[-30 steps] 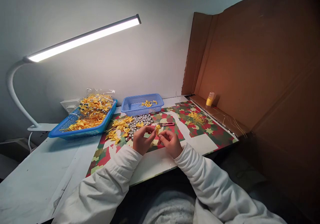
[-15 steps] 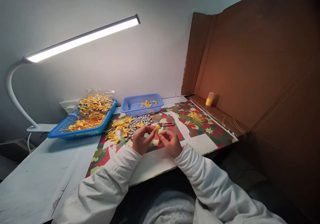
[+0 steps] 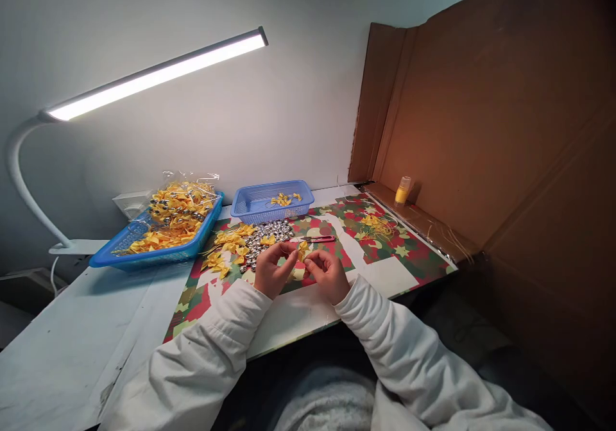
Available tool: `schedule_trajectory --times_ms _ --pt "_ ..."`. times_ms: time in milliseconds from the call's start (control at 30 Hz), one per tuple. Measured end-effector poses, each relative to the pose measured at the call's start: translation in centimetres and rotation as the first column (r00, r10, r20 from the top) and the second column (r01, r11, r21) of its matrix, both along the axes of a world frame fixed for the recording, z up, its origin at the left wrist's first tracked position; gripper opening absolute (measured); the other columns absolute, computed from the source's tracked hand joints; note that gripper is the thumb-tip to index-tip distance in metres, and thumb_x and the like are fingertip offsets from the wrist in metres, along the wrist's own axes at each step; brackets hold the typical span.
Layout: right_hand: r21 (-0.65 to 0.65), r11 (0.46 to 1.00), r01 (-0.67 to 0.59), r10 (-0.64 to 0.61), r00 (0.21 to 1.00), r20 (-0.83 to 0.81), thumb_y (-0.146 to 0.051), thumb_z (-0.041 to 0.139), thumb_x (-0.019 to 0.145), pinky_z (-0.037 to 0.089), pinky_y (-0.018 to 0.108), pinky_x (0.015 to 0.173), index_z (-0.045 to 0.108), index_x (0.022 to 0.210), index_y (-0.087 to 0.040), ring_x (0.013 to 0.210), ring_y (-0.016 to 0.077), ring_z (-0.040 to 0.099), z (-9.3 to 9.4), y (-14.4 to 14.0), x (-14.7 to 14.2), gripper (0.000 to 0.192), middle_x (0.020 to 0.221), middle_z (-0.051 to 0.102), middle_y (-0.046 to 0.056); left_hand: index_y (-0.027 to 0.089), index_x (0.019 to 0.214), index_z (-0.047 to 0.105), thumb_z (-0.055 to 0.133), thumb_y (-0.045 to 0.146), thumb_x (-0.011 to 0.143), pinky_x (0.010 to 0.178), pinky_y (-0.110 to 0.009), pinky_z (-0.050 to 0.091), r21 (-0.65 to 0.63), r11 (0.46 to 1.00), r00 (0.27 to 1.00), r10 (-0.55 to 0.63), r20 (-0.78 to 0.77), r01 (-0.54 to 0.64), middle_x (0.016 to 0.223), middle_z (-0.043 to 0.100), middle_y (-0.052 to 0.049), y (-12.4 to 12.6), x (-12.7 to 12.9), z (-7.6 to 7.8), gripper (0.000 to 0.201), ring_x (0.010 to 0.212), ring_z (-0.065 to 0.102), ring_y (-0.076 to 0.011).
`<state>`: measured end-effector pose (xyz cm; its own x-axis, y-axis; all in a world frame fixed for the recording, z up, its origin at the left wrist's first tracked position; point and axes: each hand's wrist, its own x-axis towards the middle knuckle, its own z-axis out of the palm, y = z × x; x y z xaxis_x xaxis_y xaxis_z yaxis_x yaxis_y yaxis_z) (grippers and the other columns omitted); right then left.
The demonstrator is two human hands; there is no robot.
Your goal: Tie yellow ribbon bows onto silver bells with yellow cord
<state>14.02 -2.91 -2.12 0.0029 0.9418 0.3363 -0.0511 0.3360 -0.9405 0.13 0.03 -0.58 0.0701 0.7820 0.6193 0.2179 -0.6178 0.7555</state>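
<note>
Between my fingertips, above the patterned mat, is a small yellow ribbon bow point(image 3: 303, 249). My left hand point(image 3: 274, 269) pinches at its left side, thumb against forefinger. From the right, my right hand point(image 3: 328, 274) is closed in a pinch at the bow's lower edge; any cord between those fingers is too fine to make out. Just beyond my left hand lies a heap of silver bells point(image 3: 275, 231). Loose yellow bows point(image 3: 235, 242) are spread left of the bells. A small pair of thread snips point(image 3: 320, 239) with a reddish handle rests behind my hands.
A blue basket point(image 3: 102, 255) piled with yellow bows and a clear bag stands left. Behind is a smaller blue basket point(image 3: 245, 210) with a few bows. Yellow cords point(image 3: 378, 227) lie right, near a small yellow-filled bottle point(image 3: 402, 191). Cardboard point(image 3: 481, 117) walls the right; a lamp point(image 3: 158, 75) hangs overhead.
Both hands stay almost in place around the bow, which has tilted slightly. The whole view has shifted a little; nothing has been put down or picked up.
</note>
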Motion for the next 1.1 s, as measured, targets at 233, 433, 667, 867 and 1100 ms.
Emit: schedule_trajectory --times_ms 233,433,667,867,1100 --pt "0.002 1.0 0.008 -0.008 1.0 0.01 -0.028 0.056 0.076 0.046 0.024 0.055 0.057 0.068 -0.018 0.05 0.0121 0.058 -0.04 0.01 0.0 0.013 0.053 0.059 -0.002 0.016 0.068 0.061 0.064 0.033 0.075 0.054 -0.023 0.048 -0.033 0.999 1.0 -0.016 0.011 0.016 0.062 0.064 -0.001 0.18 0.0 -0.22 0.018 0.054 0.057 -0.0119" --pt "0.004 1.0 0.013 -0.013 1.0 0.018 -0.027 0.056 0.075 0.046 0.024 0.053 0.056 0.067 -0.018 0.048 0.012 0.057 0.02 -0.06 0.0 0.013 0.052 0.058 -0.002 0.017 0.068 0.06 0.063 0.033 0.075 0.052 -0.023 0.048 -0.045 0.999 1.0 -0.013 0.014 0.014 0.062 0.063 -0.001 0.18 0.03 -0.17 0.018 0.053 0.057 -0.0119" --pt "-0.002 1.0 0.028 -0.028 0.999 0.017 -0.027 0.056 0.075 0.044 0.023 0.05 0.056 0.067 -0.018 0.046 0.0111 0.055 -0.32 0.14 -0.02 0.012 0.052 0.057 -0.003 0.017 0.068 0.061 0.064 0.031 0.074 0.055 -0.023 0.048 -0.028 1.0 1.0 0.005 -0.011 -0.005 0.062 0.064 -0.001 0.09 0.01 -0.03 0.015 0.054 0.056 -0.0118" --pt "-0.007 0.999 0.035 -0.035 0.999 0.016 -0.028 0.056 0.075 0.043 0.022 0.048 0.055 0.067 -0.018 0.045 0.0109 0.054 -0.49 0.23 -0.05 0.013 0.052 0.056 -0.003 0.017 0.067 0.061 0.064 0.03 0.074 0.055 -0.023 0.049 -0.013 1.0 0.999 0.019 -0.032 -0.019 0.061 0.065 -0.001 -0.01 0.05 0.06 0.015 0.054 0.057 -0.0119" --pt "-0.006 1.0 0.029 -0.028 0.999 0.018 -0.028 0.056 0.076 0.044 0.022 0.048 0.055 0.065 -0.018 0.044 0.0106 0.053 -0.47 0.21 -0.12 0.014 0.049 0.056 -0.003 0.018 0.066 0.063 0.064 0.028 0.073 0.056 -0.024 0.05 0.001 1.0 0.999 0.018 -0.041 -0.018 0.061 0.066 -0.001 -0.08 0.1 0.09 0.013 0.055 0.059 -0.0126"
